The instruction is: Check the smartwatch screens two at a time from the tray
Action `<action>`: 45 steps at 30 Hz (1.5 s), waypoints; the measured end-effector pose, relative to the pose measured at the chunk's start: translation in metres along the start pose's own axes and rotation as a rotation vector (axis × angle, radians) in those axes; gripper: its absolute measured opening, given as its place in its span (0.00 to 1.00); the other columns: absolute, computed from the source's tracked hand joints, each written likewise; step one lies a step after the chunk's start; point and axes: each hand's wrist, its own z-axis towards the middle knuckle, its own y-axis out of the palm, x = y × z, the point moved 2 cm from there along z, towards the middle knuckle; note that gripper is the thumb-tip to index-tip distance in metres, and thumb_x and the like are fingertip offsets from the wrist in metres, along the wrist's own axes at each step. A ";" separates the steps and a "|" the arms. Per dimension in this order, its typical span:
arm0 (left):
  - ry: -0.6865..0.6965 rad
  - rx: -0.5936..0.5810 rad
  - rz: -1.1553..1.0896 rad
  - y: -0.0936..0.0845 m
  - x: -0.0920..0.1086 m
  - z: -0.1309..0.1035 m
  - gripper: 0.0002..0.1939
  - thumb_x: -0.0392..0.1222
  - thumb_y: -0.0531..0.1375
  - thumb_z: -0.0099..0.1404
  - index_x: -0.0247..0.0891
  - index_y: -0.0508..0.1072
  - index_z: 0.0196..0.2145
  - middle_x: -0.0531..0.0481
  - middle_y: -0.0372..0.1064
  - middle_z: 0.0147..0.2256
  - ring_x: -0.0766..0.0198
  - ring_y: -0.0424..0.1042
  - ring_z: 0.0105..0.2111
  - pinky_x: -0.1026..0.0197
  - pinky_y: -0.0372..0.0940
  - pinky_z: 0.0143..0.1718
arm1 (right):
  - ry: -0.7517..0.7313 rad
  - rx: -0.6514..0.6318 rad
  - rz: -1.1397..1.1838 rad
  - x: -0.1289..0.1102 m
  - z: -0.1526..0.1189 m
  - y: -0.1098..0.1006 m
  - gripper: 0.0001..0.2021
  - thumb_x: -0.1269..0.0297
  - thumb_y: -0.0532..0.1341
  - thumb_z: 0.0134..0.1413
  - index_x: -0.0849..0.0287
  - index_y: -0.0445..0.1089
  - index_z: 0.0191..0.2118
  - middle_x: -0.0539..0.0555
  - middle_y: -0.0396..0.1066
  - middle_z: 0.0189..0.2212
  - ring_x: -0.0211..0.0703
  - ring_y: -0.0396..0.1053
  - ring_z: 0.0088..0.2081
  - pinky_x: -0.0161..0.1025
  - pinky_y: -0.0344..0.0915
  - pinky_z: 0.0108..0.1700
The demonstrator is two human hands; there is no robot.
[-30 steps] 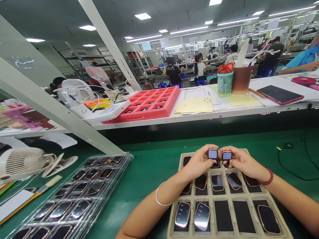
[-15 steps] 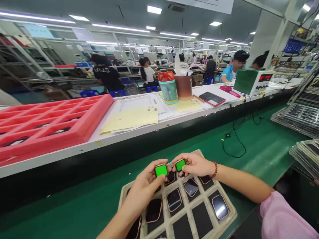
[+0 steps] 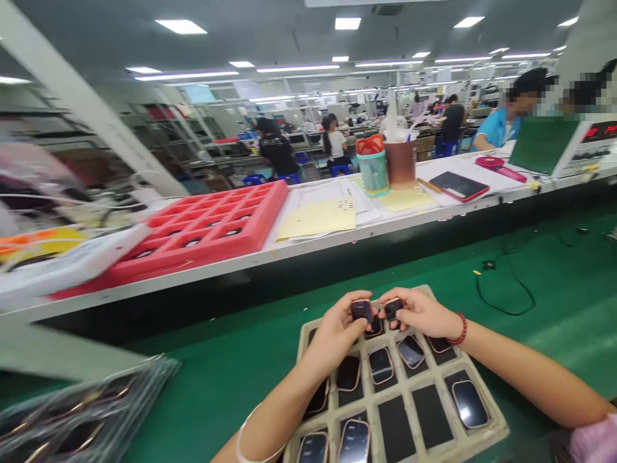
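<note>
My left hand (image 3: 343, 325) is closed round a smartwatch (image 3: 361, 310) without a strap, its thumb on the dark screen. In my right hand (image 3: 419, 312) is a second smartwatch (image 3: 393, 309), pinched between thumb and fingers, its screen dark as well. Both hands are close together over the far edge of a cream compartment tray (image 3: 373, 411). Gold-rimmed watch faces lie in several of its compartments, such as one watch (image 3: 469, 404) at the right. Two compartments near the middle show only dark padding. My left forearm covers part of the tray's left side.
A red foam tray (image 3: 250, 238) stands on the raised shelf beside yellow paper (image 3: 318, 220), two cups (image 3: 401, 166) and a black tablet (image 3: 459, 185). Stacked clear trays (image 3: 87, 418) lie at the lower left. A black cable (image 3: 506, 314) crosses the green bench. Co-workers sit beyond.
Both watch screens have gone from bright green to dark. The view has swung left, so the hands and tray appear further right and the stacked trays at lower left show.
</note>
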 end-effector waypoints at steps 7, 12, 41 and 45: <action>0.041 -0.013 -0.058 0.000 -0.006 -0.001 0.23 0.29 0.59 0.49 0.36 0.64 0.45 0.49 0.69 0.35 0.65 0.68 0.36 0.62 0.62 0.39 | -0.011 -0.052 -0.030 0.001 -0.004 -0.001 0.18 0.75 0.55 0.50 0.56 0.63 0.48 0.54 0.69 0.42 0.37 0.69 0.34 0.34 0.66 0.33; 0.037 -0.020 -0.099 -0.001 -0.008 -0.002 0.16 0.34 0.59 0.53 0.35 0.66 0.42 0.49 0.68 0.32 0.68 0.66 0.28 0.62 0.62 0.34 | -0.007 -0.051 -0.068 0.000 -0.004 -0.002 0.14 0.70 0.53 0.54 0.56 0.64 0.47 0.53 0.69 0.37 0.39 0.69 0.33 0.36 0.67 0.33; -0.004 -0.045 -0.108 0.000 -0.004 -0.004 0.17 0.50 0.61 0.57 0.32 0.70 0.36 0.47 0.70 0.30 0.69 0.68 0.26 0.65 0.63 0.28 | 0.004 -0.059 -0.036 -0.006 -0.005 -0.001 0.12 0.57 0.56 0.58 0.60 0.68 0.39 0.53 0.72 0.32 0.35 0.66 0.27 0.34 0.67 0.30; -0.021 -0.019 -0.101 0.000 -0.001 -0.005 0.17 0.51 0.60 0.58 0.32 0.70 0.35 0.47 0.71 0.29 0.69 0.68 0.24 0.67 0.60 0.25 | 0.013 -0.057 -0.031 -0.006 -0.006 -0.001 0.12 0.56 0.57 0.57 0.60 0.68 0.37 0.53 0.71 0.30 0.36 0.66 0.28 0.34 0.67 0.30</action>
